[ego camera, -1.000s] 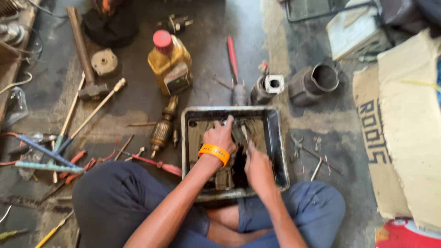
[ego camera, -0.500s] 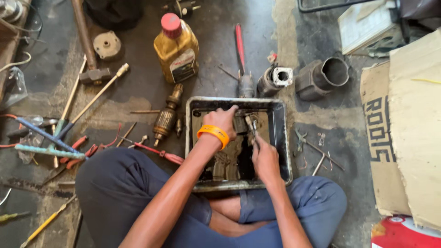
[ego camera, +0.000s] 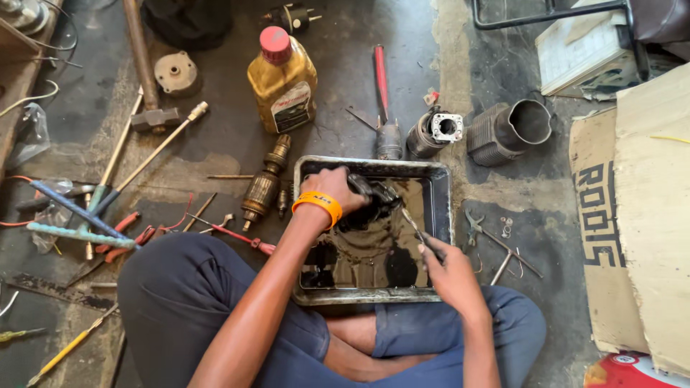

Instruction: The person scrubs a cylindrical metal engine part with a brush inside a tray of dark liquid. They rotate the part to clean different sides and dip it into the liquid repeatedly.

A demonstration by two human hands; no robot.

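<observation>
There, cross-legged on the floor, the person's left hand point(ego camera: 332, 188) gripped a dark greasy metal part point(ego camera: 375, 195) over the oily metal tray point(ego camera: 443, 188) while the right hand point(ego camera: 447, 267) pinched a thin tool point(ego camera: 415, 228) toward it, seemingly mid-cleaning, needing steady scraping.

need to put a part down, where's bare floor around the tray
Bare floor lies beyond the tray, between the oil bottle and the red-handled tool. Another patch lies right of the tray, before the cardboard, apart from pliers. Left of the tray is crowded: armature, hammer, hand tools.
</observation>
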